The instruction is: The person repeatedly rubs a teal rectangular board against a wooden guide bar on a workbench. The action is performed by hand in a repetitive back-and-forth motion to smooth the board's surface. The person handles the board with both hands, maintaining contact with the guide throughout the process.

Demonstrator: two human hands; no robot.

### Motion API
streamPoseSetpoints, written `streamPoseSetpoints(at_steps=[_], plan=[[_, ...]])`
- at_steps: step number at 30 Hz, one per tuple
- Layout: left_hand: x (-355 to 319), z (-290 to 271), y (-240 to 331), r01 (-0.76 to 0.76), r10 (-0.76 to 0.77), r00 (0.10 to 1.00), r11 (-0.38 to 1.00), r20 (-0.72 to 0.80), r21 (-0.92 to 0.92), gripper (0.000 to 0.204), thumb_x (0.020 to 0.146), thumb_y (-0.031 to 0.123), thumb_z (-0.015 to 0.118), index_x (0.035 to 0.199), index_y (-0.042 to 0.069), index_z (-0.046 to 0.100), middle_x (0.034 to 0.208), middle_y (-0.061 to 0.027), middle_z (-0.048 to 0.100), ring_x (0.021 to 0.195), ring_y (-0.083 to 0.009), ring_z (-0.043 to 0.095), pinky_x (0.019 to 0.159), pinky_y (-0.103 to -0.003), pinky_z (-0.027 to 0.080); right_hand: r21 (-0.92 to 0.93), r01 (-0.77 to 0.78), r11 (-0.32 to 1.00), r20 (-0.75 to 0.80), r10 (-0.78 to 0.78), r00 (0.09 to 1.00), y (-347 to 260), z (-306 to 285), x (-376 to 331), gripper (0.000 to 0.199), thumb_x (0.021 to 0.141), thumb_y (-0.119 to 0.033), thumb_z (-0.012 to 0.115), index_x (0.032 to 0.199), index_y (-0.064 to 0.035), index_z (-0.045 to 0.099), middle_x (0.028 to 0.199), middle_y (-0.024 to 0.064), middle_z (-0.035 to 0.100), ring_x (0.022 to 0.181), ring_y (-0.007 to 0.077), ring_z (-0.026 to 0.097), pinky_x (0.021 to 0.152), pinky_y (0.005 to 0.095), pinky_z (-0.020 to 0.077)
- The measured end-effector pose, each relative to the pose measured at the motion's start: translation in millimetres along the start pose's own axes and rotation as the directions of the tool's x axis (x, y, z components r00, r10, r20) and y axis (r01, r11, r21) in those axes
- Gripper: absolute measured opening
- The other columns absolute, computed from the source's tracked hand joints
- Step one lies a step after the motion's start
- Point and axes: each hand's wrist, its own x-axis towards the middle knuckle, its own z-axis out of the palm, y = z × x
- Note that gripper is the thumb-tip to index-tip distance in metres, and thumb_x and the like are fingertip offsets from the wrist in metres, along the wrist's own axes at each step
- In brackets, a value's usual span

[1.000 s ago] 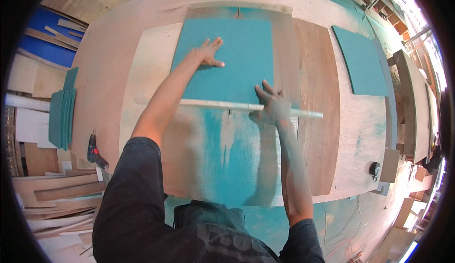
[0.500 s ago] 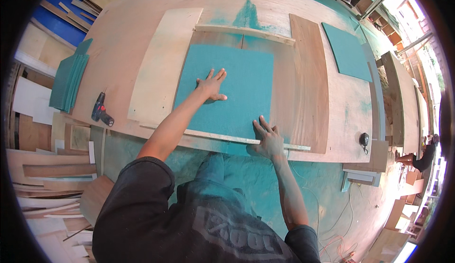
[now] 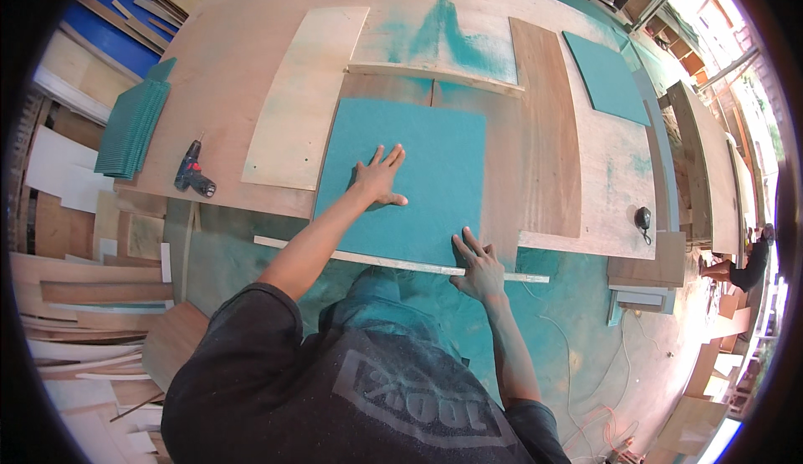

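A square blue-green panel [image 3: 435, 155] lies in front of me, its near edge along a pale wooden strip [image 3: 376, 261]. This strip stands out past the table's near edge. My left hand [image 3: 382, 180] lies flat on the middle of the panel, fingers spread. At the near right corner, my right hand [image 3: 479, 270] reaches over the strip, its fingers extended apart onto the panel and its thumb at the strip. A second wooden strip [image 3: 435, 74] runs beyond the panel's far edge. Flat boards lie at either side, a pale one [image 3: 301, 100] left and a brown one [image 3: 548, 138] right.
On the large wooden table [image 3: 213, 79], a cordless drill [image 3: 194, 173] and a stack of blue-green panels [image 3: 134, 130] lie left. Another panel [image 3: 606, 77] and a black tape measure [image 3: 642, 220] lie right. Wood offcuts [image 3: 100, 297] fill the left; cords [image 3: 619, 372] trail on the floor.
The panel and both strips have slid toward me, and the near strip now juts farther beyond the table edge. Both hands have moved with the panel. The side boards stayed on the table.
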Motion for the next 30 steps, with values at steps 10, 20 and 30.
streamPoseSetpoints(at_steps=[10, 20, 30], plan=[[-15.4, 22.8, -32.7, 0.098, -0.246, 0.906, 0.913, -0.343, -0.396, 0.103, 0.084, 0.053, 0.083, 0.164, 0.012, 0.032, 0.171, -0.0152, 0.029, 0.154, -0.0403, 0.031, 0.115, -0.067, 0.038, 0.589, -0.181, 0.787, -0.094, 0.29, 0.952, 15.7, 5.6, 24.1, 0.089, 0.08, -0.055, 0.085, 0.147, -0.0042, 0.055, 0.143, 0.0185, 0.055, 0.114, 0.0384, 0.063, 0.092, 0.0515, 0.0562], [-23.9, 30.8, -73.7, 0.462, -0.593, 0.745, 0.789, -0.305, -0.405, 0.101, 0.081, 0.064, 0.083, 0.146, -0.007, 0.051, 0.134, -0.0258, 0.056, 0.126, -0.0427, 0.055, 0.104, -0.055, 0.049, 0.355, -0.318, 0.879, -0.227, 0.411, 0.883, 0.5, 27.1, 49.9, 0.061, 0.096, -0.035, 0.069, 0.144, -0.0018, 0.054, 0.128, 0.0206, 0.06, 0.113, 0.0436, 0.065, 0.091, 0.0542, 0.0546], [-18.2, 33.8, -79.3, 0.44, -0.57, 0.757, 0.806, -0.319, -0.396, 0.107, 0.077, 0.071, 0.082, 0.143, -0.009, 0.054, 0.13, -0.0283, 0.056, 0.121, -0.0448, 0.057, 0.098, -0.056, 0.052, 0.36, -0.35, 0.865, -0.246, 0.449, 0.859, -2.1, 25.3, 54.6, 0.062, 0.095, -0.034, 0.068, 0.145, -0.002, 0.053, 0.13, 0.0223, 0.059, 0.116, 0.0436, 0.064, 0.091, 0.0543, 0.0546]])
